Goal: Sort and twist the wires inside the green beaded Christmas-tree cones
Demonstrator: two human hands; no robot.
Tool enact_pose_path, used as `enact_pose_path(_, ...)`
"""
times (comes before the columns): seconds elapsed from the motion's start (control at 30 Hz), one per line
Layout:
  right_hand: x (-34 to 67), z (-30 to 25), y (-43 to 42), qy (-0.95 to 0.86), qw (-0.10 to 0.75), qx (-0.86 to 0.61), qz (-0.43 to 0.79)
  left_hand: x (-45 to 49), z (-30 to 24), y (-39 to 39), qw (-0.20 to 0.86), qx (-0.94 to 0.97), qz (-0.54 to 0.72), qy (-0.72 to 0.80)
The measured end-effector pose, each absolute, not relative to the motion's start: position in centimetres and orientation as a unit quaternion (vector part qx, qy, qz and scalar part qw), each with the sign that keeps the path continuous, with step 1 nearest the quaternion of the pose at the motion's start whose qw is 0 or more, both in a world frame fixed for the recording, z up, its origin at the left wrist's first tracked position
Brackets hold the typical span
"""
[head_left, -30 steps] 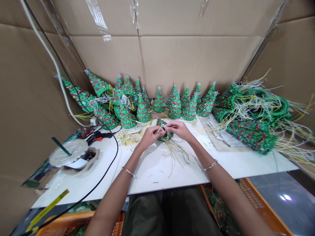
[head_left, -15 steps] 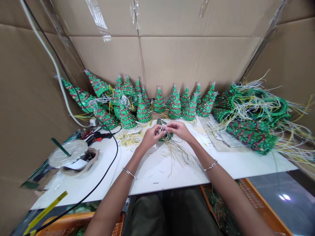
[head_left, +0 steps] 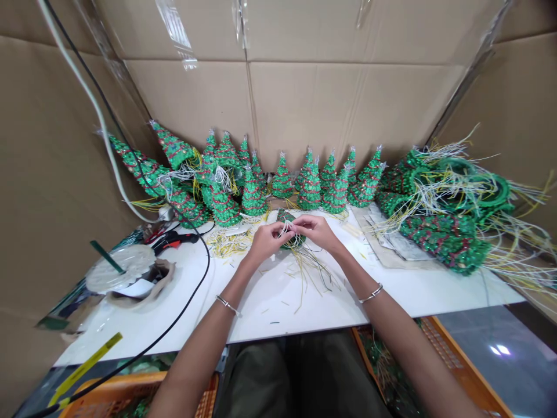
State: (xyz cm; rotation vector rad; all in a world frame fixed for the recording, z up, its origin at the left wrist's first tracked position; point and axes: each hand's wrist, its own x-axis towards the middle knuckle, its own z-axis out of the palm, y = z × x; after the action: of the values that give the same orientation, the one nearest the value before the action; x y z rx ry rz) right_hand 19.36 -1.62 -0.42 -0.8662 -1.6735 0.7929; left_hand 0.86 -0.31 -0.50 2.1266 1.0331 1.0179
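Note:
Fingertips of my left hand (head_left: 268, 240) and my right hand (head_left: 319, 231) meet over the middle of the table, pinching thin white wires (head_left: 287, 227) between them. Those wires come from a small green tinsel Christmas tree (head_left: 285, 215), which lies between the hands with its tip pointing away from me. Both hands are closed on the wires, and the exact ends are hidden by the fingers. From the tree's base, loose yellow and white wires (head_left: 307, 270) trail toward me across the white tabletop (head_left: 261, 313).
Several decorated trees (head_left: 310, 188) stand along the cardboard wall (head_left: 304, 104). More trees with tangled wires (head_left: 448, 238) are piled at the right. Wire scraps (head_left: 230, 242), a red-and-black tool (head_left: 176, 241) and a clear disc (head_left: 122, 270) sit left. Orange crates (head_left: 467, 363) flank my legs. A black cable (head_left: 204, 273) crosses the left.
The hands stay at nearly the same spot, still pinching the white wires, with only slight finger movement. The camera view has shifted a little.

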Motion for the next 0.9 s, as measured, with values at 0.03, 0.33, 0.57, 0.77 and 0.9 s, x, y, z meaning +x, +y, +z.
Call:
enact_pose_path(0.03,19.3,-0.4,-1.7,-0.704,0.519,-0.361,0.325,0.9,-0.4,-0.3,0.287,0.791,0.376,0.388)
enact_pose_path(0.33,19.4,-0.5,-1.6,-0.702,0.533,-0.353,0.315,1.2,-0.1,-0.7,0.335,0.765,0.387,0.391)
enact_pose_path(0.57,19.3,-0.5,-1.5,-0.658,0.554,-0.367,0.354,1.5,0.5,-1.5,0.239,0.778,0.408,0.413)
enact_pose_path(0.77,19.2,-0.6,-1.5,-0.651,0.550,-0.362,0.377,1.7,-0.1,-1.0,0.378,0.746,0.422,0.350)
enact_pose_path(0.9,19.0,-0.7,-1.4,-0.650,0.545,-0.352,0.396,1.6,-0.2,-0.7,0.383,0.758,0.407,0.337)
